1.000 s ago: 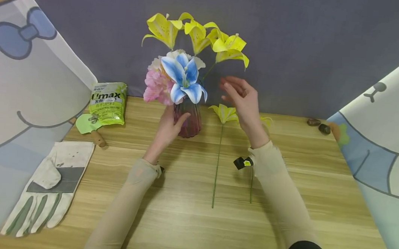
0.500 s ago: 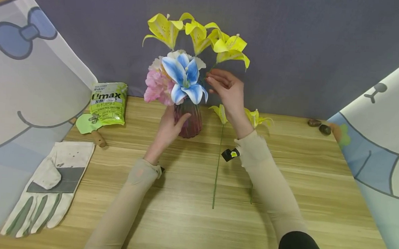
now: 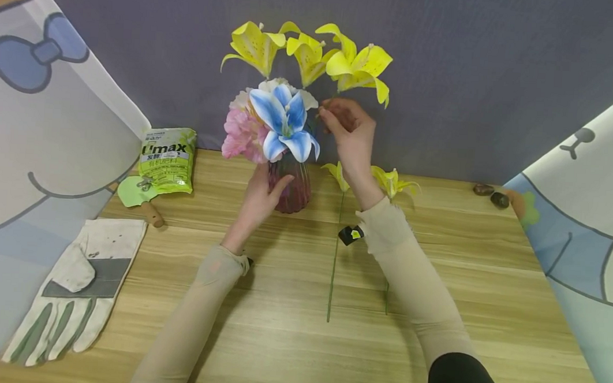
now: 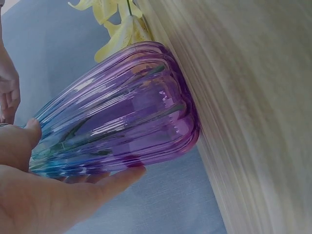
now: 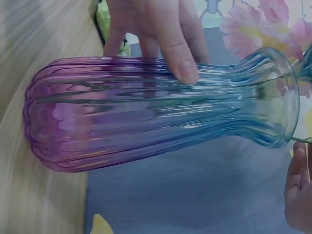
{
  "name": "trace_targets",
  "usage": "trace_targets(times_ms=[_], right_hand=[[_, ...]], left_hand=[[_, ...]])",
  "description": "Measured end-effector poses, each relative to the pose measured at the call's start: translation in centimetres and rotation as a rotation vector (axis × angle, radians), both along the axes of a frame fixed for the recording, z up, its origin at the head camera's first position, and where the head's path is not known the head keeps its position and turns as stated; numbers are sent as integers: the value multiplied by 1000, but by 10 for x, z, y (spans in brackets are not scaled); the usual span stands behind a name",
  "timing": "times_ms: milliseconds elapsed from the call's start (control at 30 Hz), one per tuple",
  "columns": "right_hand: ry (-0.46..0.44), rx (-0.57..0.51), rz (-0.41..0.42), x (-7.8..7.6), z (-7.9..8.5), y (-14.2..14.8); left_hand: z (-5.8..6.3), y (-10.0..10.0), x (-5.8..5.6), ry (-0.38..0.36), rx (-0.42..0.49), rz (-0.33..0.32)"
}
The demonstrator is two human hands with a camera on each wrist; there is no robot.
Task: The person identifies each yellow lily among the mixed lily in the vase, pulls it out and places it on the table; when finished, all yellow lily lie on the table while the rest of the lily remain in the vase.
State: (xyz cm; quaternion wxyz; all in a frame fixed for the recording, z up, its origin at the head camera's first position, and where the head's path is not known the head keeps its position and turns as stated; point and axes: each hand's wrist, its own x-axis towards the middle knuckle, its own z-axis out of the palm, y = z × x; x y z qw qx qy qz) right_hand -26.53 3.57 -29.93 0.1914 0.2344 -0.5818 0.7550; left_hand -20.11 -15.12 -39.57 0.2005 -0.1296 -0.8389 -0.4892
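Note:
A ribbed glass vase point(image 5: 161, 107), purple at its base and blue toward its flared mouth, stands upright on the table. My left hand point(image 3: 260, 195) grips its side, the thumb across the front. Just right of the vase mouth, my right hand point(image 3: 352, 137) pinches the thin green stem of the rightmost yellow lily point(image 3: 359, 70); this stem enters the mouth in the right wrist view. The vase also bears a blue-and-white lily point(image 3: 284, 121), a pink flower point(image 3: 243, 131), white blooms, and two more yellow lilies point(image 3: 254, 45). Green stems show through the glass.
Two yellow lilies point(image 3: 390, 181) lie on the wooden table point(image 3: 278, 340) below my right forearm. At left are a Umax fertilizer bag point(image 3: 166, 160), a small green trowel point(image 3: 137, 191) and a work glove point(image 3: 80, 289). Dark stones point(image 3: 498, 200) sit back right, before a grey backdrop.
My right hand has moved left to the rightmost yellow lily's stem and taken hold of it. That lily's bloom has turned and shifted slightly. My left hand stays on the vase.

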Motion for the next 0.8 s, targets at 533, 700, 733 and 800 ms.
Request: trace_targets(times_ms=[533, 700, 733, 800], right_hand=[[150, -173, -91, 5, 25, 2], [142, -269, -124, 9, 34, 6], [137, -286, -128, 10, 37, 8], [130, -316, -131, 11, 42, 11]], left_hand=[[0, -1, 0, -18, -7, 5], [0, -1, 0, -7, -7, 1], [0, -1, 0, -5, -3, -1], [1, -1, 0, 1, 5, -6]])
